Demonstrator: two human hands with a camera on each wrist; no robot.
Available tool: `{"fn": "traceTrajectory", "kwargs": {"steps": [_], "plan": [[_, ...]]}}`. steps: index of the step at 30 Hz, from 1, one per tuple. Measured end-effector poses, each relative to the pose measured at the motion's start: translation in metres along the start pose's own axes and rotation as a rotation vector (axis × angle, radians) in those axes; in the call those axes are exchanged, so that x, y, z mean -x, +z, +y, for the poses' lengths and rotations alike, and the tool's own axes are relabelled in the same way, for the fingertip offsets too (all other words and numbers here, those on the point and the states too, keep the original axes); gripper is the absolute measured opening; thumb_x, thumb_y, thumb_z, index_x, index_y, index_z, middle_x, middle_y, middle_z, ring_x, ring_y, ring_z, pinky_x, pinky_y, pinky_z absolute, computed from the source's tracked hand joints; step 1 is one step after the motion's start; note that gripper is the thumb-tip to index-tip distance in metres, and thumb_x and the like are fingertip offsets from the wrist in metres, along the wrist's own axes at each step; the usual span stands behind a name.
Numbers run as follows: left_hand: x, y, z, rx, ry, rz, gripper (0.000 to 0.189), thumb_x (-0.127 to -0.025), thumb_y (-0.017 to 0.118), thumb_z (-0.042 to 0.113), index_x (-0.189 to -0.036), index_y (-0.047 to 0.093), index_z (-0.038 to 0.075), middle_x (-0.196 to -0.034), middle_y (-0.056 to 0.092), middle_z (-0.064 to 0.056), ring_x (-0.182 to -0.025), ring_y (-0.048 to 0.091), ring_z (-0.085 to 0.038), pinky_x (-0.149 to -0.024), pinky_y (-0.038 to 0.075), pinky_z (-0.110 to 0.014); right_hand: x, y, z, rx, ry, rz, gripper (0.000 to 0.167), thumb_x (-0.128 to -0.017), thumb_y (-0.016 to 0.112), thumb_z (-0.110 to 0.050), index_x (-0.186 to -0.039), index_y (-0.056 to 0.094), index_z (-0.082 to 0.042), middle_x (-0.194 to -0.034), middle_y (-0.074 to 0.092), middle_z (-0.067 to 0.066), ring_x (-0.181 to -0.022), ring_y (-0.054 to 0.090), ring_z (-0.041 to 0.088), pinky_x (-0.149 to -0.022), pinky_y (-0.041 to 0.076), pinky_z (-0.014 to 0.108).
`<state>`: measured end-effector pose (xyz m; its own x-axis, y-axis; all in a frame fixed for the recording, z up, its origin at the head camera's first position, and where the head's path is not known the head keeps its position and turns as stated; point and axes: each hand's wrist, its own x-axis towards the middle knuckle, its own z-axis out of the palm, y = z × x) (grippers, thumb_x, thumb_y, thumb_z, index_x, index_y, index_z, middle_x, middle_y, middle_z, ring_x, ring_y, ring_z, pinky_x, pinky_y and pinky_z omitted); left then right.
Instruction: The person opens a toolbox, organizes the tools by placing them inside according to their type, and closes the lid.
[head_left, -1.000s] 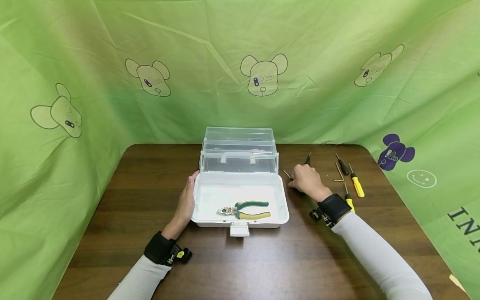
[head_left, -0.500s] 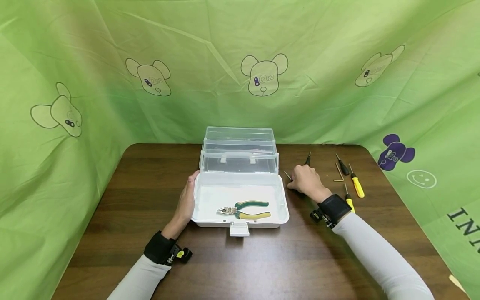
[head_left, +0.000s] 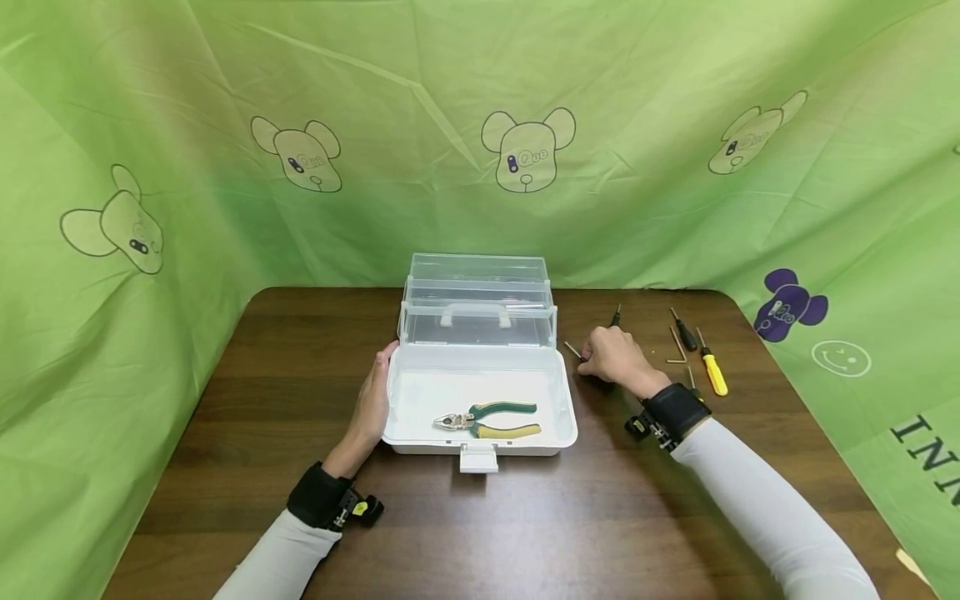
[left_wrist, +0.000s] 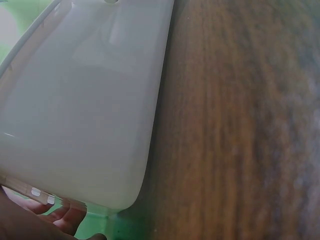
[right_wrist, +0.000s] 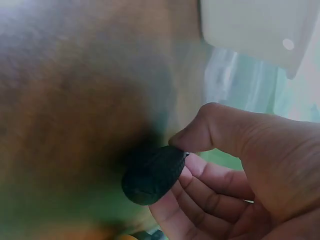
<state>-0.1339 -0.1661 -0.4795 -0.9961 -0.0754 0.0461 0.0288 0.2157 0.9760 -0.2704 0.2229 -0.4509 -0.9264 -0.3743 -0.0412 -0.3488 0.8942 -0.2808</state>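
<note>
My right hand pinches a screwdriver by its black handle, between thumb and fingers. In the head view the screwdriver's metal shaft points out past the fingers toward the box, while the hand hides its handle. Against the left wall of a white toolbox rests my left hand, fingers extended along the side. The toolbox stands with its clear tiered lid raised at the back. Pliers with green and yellow handles lie on its floor.
Right of the right hand lie a black screwdriver, a bent hex key and a yellow screwdriver. Another screwdriver is partly covered by the right wrist strap. A dark-handled tool lies just behind the right hand.
The right hand and forearm have shifted slightly to the right, and the wrist covers more of the nearby yellow screwdriver. The left hand, box and pliers stay put.
</note>
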Motion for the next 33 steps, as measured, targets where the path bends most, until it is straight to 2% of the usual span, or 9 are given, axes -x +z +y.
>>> {"fn": "traceTrajectory", "kwargs": {"steps": [5, 9, 15, 21, 28, 33], "plan": [[0.000, -0.001, 0.000, 0.008, -0.003, 0.006, 0.062, -0.118, 0.011, 0.035, -0.165, 0.028, -0.003, -0.172, 0.027, -0.022, -0.161, 0.020, -0.036, -0.130, 0.014, -0.055, -0.005, -0.020, -0.004, 0.004, -0.003, 0.021, 0.016, -0.079, 0.086, -0.015, -0.070, 0.072, -0.014, -0.068, 0.067, -0.001, -0.066, 0.063, 0.025, -0.061, 0.053, 0.048], [-0.001, -0.001, 0.000, 0.003, 0.000, 0.010, 0.062, -0.118, 0.011, 0.035, -0.165, 0.028, -0.003, -0.172, 0.027, -0.023, -0.161, 0.020, -0.036, -0.130, 0.014, -0.056, -0.010, -0.037, -0.007, 0.000, -0.030, 0.050, 0.008, -0.081, 0.085, -0.013, -0.080, 0.078, -0.010, -0.076, 0.073, 0.004, -0.071, 0.068, 0.029, -0.070, 0.057, 0.055], [-0.002, -0.001, 0.000, 0.009, -0.002, 0.006, 0.062, -0.118, 0.011, 0.036, -0.165, 0.027, -0.002, -0.172, 0.027, -0.021, -0.161, 0.020, -0.035, -0.130, 0.014, -0.055, -0.021, -0.064, -0.010, 0.015, -0.064, 0.055, 0.006, -0.083, 0.082, -0.011, -0.087, 0.080, -0.006, -0.079, 0.075, 0.005, -0.072, 0.069, 0.027, -0.075, 0.057, 0.054], [-0.001, -0.001, 0.000, 0.022, -0.005, -0.001, 0.062, -0.118, 0.011, 0.035, -0.165, 0.027, -0.002, -0.172, 0.027, -0.021, -0.160, 0.021, -0.035, -0.130, 0.015, -0.054, -0.032, -0.088, -0.015, 0.028, -0.106, 0.063, 0.007, -0.085, 0.079, -0.008, -0.090, 0.078, -0.003, -0.078, 0.075, 0.007, -0.070, 0.068, 0.026, -0.073, 0.057, 0.053], [-0.001, -0.001, 0.000, 0.023, -0.002, 0.000, 0.062, -0.118, 0.011, 0.036, -0.165, 0.027, -0.001, -0.172, 0.027, -0.021, -0.161, 0.020, -0.035, -0.130, 0.014, -0.053, -0.043, -0.103, -0.021, 0.036, -0.132, 0.093, 0.009, -0.083, 0.077, -0.007, -0.090, 0.079, -0.002, -0.080, 0.075, 0.008, -0.076, 0.070, 0.030, -0.076, 0.057, 0.056], [0.000, -0.001, 0.000, 0.022, -0.001, 0.000, 0.061, -0.118, 0.012, 0.035, -0.165, 0.028, -0.001, -0.172, 0.028, -0.021, -0.160, 0.021, -0.035, -0.130, 0.015, -0.053, -0.052, -0.113, -0.026, 0.065, -0.186, 0.109, 0.010, -0.082, 0.077, -0.004, -0.091, 0.078, -0.001, -0.083, 0.075, 0.010, -0.078, 0.070, 0.031, -0.078, 0.056, 0.056]]}}
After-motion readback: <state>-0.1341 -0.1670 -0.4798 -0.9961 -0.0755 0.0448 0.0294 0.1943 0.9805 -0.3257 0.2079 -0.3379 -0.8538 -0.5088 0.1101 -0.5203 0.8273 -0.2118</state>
